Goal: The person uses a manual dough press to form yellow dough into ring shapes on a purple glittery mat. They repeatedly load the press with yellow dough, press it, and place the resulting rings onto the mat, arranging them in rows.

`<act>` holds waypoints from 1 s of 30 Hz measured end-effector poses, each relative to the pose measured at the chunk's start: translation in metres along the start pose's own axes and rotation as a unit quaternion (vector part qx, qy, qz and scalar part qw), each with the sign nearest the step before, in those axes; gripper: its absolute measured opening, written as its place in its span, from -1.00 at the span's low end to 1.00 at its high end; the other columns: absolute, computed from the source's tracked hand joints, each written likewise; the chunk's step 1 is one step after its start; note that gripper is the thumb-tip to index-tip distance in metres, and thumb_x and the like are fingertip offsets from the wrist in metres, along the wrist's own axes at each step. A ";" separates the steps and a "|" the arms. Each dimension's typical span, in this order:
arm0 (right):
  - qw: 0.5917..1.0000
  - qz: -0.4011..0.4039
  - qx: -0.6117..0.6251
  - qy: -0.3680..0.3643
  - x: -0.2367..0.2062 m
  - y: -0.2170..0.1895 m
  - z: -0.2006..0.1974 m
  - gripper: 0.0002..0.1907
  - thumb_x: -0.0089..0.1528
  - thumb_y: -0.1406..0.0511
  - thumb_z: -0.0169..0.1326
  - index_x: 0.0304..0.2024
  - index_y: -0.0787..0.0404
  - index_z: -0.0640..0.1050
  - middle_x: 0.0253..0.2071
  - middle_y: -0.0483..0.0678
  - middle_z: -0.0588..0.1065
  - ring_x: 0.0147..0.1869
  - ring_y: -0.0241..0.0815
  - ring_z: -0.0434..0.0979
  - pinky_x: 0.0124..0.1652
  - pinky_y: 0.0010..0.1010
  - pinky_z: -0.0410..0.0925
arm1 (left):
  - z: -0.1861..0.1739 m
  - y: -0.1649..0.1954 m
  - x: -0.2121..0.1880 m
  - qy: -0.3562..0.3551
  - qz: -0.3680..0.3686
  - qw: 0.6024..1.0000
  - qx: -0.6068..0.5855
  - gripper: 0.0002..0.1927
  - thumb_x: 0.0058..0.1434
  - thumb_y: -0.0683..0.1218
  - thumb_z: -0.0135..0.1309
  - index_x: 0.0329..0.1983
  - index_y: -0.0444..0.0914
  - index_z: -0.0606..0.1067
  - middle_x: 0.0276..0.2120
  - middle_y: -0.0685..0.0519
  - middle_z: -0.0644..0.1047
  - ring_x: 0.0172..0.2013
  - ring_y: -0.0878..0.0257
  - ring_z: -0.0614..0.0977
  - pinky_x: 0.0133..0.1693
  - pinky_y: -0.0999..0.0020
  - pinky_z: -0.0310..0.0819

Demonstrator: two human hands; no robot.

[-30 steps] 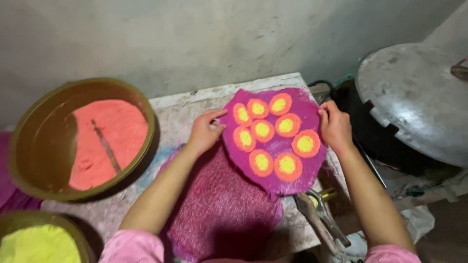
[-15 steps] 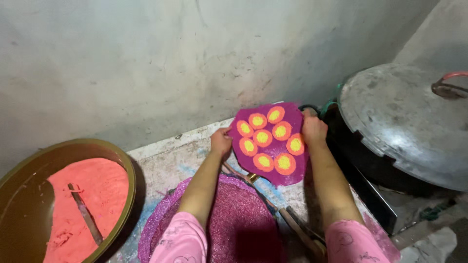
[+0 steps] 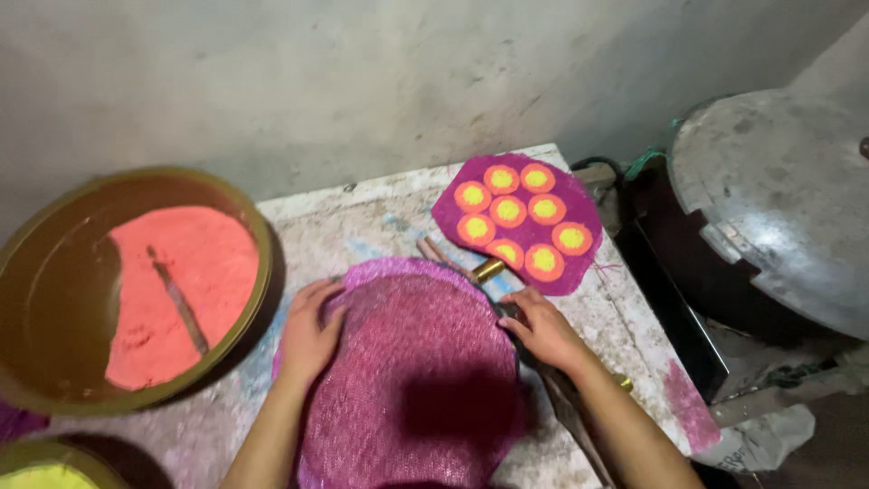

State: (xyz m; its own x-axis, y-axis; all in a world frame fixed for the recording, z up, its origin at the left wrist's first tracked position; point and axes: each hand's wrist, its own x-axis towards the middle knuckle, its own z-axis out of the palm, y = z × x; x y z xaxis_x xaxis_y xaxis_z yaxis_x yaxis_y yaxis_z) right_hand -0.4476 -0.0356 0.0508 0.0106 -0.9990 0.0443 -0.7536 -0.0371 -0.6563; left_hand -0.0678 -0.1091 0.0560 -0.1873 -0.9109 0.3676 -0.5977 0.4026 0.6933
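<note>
Now my left hand (image 3: 308, 337) and right hand (image 3: 541, 328) lie spread, flat on the magenta mesh stack (image 3: 412, 371) at lower centre; I'd press its edges evenly, clear of the decorated mat (image 3: 518, 220) upper right.

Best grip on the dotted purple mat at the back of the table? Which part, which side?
Take the dotted purple mat by its right edge, which looks to overhang the table. It lies flat and thin, so a pinch from the right with a finger underneath likely works. Its near edge rests over stick-like tools; left hand and right hand are on the plain mat.
</note>
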 end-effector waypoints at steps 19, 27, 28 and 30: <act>0.920 0.188 0.299 -0.169 -0.013 -0.066 0.052 -0.56 0.42 0.17 -0.22 0.29 0.14 0.39 0.25 -0.03 0.47 0.29 -0.16 0.40 0.25 -0.21 0.22 | -0.035 -0.022 -0.235 0.091 -0.380 0.721 -0.572 -0.36 0.19 -0.08 0.19 0.35 -0.23 0.35 0.18 0.02 0.54 0.17 0.13 0.56 0.22 0.09 0.40; 0.911 0.099 0.344 -0.203 -0.048 -0.082 0.102 -0.57 0.43 0.22 -0.21 0.30 0.13 0.43 0.25 -0.05 0.49 0.31 -0.19 0.43 0.26 -0.32 0.24 | -0.080 -0.036 -0.309 0.145 -0.417 0.672 -0.594 -0.43 0.26 -0.09 0.12 0.35 -0.22 0.35 0.17 -0.04 0.52 0.14 0.06 0.56 0.16 0.01 0.44; 0.912 0.060 0.355 -0.199 -0.055 -0.083 0.107 -0.58 0.44 0.22 -0.21 0.30 0.14 0.43 0.26 -0.06 0.49 0.31 -0.22 0.43 0.27 -0.36 0.24 | -0.084 -0.037 -0.318 0.144 -0.392 0.676 -0.607 -0.44 0.28 -0.09 0.12 0.35 -0.24 0.36 0.16 -0.05 0.52 0.13 0.05 0.55 0.15 0.01 0.44; 0.929 0.081 0.305 -0.194 -0.068 -0.083 0.113 -0.56 0.45 0.30 -0.21 0.36 0.13 0.44 0.20 0.16 0.49 0.24 0.09 0.38 0.21 -0.14 0.21 | -0.090 -0.040 -0.327 0.147 -0.369 0.677 -0.620 -0.45 0.28 -0.09 0.11 0.35 -0.24 0.36 0.16 -0.04 0.51 0.12 0.06 0.55 0.13 0.02 0.46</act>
State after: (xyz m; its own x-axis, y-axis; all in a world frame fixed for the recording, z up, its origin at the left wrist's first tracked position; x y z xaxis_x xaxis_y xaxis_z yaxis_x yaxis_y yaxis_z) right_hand -0.3115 0.0325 0.0172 0.2551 -0.9224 -0.2900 -0.2556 0.2250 -0.9402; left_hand 0.0878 0.1808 -0.0359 0.0783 -0.9212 -0.3812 0.7032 -0.2200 0.6761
